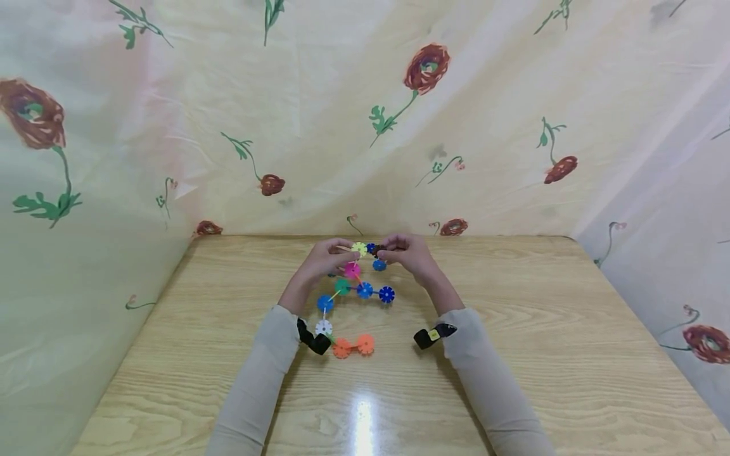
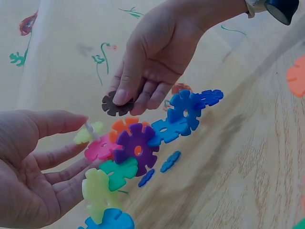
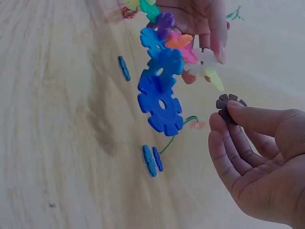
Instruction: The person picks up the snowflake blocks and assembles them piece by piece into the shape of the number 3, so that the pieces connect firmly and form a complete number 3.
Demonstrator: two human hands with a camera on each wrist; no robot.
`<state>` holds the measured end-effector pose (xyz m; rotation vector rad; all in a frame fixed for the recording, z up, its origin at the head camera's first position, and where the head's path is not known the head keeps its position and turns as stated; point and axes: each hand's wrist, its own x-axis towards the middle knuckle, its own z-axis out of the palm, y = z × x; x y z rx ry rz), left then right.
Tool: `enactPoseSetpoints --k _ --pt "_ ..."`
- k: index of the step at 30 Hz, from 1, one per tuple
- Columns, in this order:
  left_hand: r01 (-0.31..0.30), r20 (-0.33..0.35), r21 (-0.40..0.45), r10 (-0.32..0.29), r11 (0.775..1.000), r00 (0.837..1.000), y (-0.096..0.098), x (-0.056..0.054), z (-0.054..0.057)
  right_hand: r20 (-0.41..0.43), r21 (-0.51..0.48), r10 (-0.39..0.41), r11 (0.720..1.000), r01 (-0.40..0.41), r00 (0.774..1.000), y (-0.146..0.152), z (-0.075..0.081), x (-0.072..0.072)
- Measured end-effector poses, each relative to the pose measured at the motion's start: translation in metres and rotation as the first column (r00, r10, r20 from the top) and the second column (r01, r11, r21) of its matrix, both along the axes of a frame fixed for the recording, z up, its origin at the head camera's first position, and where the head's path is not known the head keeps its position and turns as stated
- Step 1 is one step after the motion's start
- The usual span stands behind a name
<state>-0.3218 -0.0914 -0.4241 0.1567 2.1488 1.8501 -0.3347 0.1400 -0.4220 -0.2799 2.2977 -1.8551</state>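
My left hand (image 1: 331, 258) pinches the upper end of a linked chain of notched plastic snowflake discs, at a white disc (image 3: 202, 61) beside a pale yellow disc (image 1: 358, 249). From there the chain runs through a pink disc (image 1: 352, 270), an orange disc (image 3: 179, 42) and a purple disc (image 2: 137, 148). One branch continues in blue to a dark blue disc (image 1: 386, 294); another goes through a green disc (image 1: 342, 286). My right hand (image 1: 409, 256) pinches a dark brown disc (image 3: 230, 108) between thumb and fingers, a small gap from the yellow disc.
Loose blue discs (image 3: 149, 161) lie on the wooden table (image 1: 570, 342) near its back edge, below the hands. The chain's lower part, with a white disc (image 1: 323, 328) and two orange discs (image 1: 366, 344), reaches toward the front. Flowered cloth (image 1: 342, 114) rises behind the table.
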Motion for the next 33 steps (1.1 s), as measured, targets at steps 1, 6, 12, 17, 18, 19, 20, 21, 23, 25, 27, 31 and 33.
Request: enactPoseSetpoints --k 1,6,12,17,18,19,20,21,23,25,27,31,33 --pt "0.002 0.001 0.001 -0.002 1.000 1.000 0.0001 0.0000 0.0000 -0.004 -0.003 -0.003 1.000 0.003 1.000 -0.0006 -0.0004 0.0004" --pt "0.019 0.000 -0.001 -0.019 1.000 1.000 0.0005 0.0001 0.0004 -0.040 -0.012 -0.018 1.000 0.018 0.999 -0.0029 -0.0028 0.0015" --pt "0.046 0.000 0.001 -0.046 0.999 0.999 0.0006 -0.0004 0.0001 -0.094 -0.010 -0.054 0.999 0.053 0.994 -0.0045 -0.0031 0.0022" --pt "0.069 -0.007 0.001 -0.069 0.998 0.998 0.0002 0.0002 0.0006 -0.131 -0.011 -0.058 0.998 0.057 0.990 -0.0044 -0.0046 0.0005" --pt "0.072 -0.009 0.000 -0.072 0.997 0.997 0.0003 0.0003 0.0008 -0.137 -0.011 -0.055 0.998 0.054 0.989 -0.0044 -0.0051 -0.0001" --pt "0.074 -0.010 -0.002 -0.074 0.997 0.997 0.0004 0.0004 0.0009 -0.142 -0.011 -0.053 0.999 0.052 0.989 -0.0043 -0.0056 -0.0006" --pt "0.076 -0.009 -0.001 -0.076 0.997 0.997 0.0004 0.0004 0.0007 -0.146 -0.013 -0.051 0.999 0.049 0.988 -0.0042 -0.0062 -0.0012" --pt "0.078 -0.010 -0.002 -0.078 0.997 0.997 0.0003 0.0004 0.0006 -0.150 -0.014 -0.050 0.999 0.048 0.987 -0.0042 -0.0067 -0.0017" --pt "0.082 -0.011 -0.006 -0.082 0.997 0.997 0.0003 0.0002 0.0002 -0.154 -0.011 -0.047 0.999 0.046 0.987 -0.0040 -0.0074 -0.0024" --pt "0.084 -0.009 -0.006 -0.084 0.996 0.996 0.0002 -0.0001 -0.0001 -0.155 -0.010 -0.047 0.999 0.046 0.987 -0.0040 -0.0076 -0.0027" --pt "0.090 -0.008 -0.008 -0.090 0.996 0.996 0.0002 -0.0001 0.0001 -0.156 -0.006 -0.044 0.999 0.044 0.987 -0.0039 -0.0073 -0.0025" --pt "0.107 -0.008 -0.016 -0.107 0.994 0.994 0.0003 -0.0001 0.0004 -0.159 -0.004 -0.035 0.999 0.035 0.987 -0.0045 -0.0062 -0.0013" --pt "0.116 -0.013 -0.017 -0.116 0.993 0.993 0.0004 -0.0005 -0.0007 -0.157 0.000 -0.026 1.000 0.027 0.987 -0.0047 -0.0057 -0.0009"
